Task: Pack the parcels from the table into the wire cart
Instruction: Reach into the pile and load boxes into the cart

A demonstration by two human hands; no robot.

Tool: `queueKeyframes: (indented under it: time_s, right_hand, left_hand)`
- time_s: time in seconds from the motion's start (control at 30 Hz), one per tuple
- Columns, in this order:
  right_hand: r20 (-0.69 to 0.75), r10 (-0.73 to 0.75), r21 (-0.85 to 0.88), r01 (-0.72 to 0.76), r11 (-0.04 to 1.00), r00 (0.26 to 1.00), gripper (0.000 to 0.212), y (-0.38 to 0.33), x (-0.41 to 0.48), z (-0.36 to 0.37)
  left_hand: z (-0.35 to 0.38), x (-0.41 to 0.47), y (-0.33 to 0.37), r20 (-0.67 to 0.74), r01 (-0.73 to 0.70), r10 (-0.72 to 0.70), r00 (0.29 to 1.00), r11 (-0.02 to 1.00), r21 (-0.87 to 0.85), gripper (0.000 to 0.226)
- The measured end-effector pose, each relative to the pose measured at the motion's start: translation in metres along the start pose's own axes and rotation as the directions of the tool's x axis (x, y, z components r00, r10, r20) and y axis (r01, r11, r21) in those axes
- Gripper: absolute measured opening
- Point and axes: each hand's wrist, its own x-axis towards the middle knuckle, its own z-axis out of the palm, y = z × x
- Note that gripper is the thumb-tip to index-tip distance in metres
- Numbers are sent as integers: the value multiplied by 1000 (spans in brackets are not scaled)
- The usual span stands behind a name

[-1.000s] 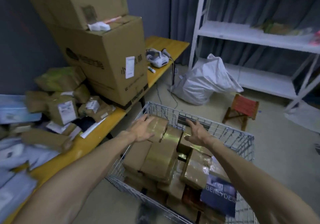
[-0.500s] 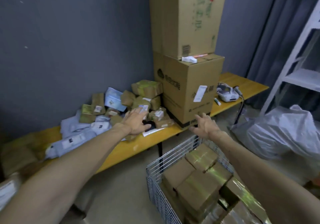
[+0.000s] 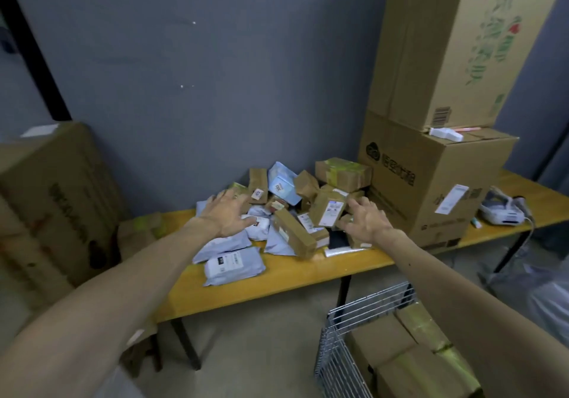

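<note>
Left hand (image 3: 228, 216) and right hand (image 3: 366, 220) reach empty, fingers spread wide, over parcels (image 3: 328, 210) heaped on worktop (image 3: 277, 280). Risk: grab knocks leaning brown box (image 3: 294, 237) (near front edge) floorward; wire cart (image 3: 337, 367) looks crowded.

Forearms, left hand (image 3: 229, 216) and right hand (image 3: 368, 223) are all bare.

We see parcels (image 3: 295, 237) heaped on table (image 3: 277, 280) at 12; 2 stacked boxes (image 3: 431, 188) on it at 1; wire cart (image 3: 335, 360), part-filled, at 5.
</note>
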Motion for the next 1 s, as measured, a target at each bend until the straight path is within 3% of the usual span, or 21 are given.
queueKeyframes:
  time_s: [0.2, 0.4, 1.0]
  right_hand:
    - [-35, -4, 64, 6, 998, 999, 76, -68, 19, 7]
    - [-49, 49, 14, -48, 999, 998, 68, -75, 39, -2]
    - [-62, 184, 92, -178, 980, 981, 76, 64, 178, -27]
  left_hand:
    - [-5, 3, -65, 1, 31, -31, 1000, 999, -33, 72]
    - [1, 28, -77, 26, 19, -16, 1000, 992, -123, 72]
    - [6, 229, 42, 31, -110, 116, 993, 983, -147, 74]
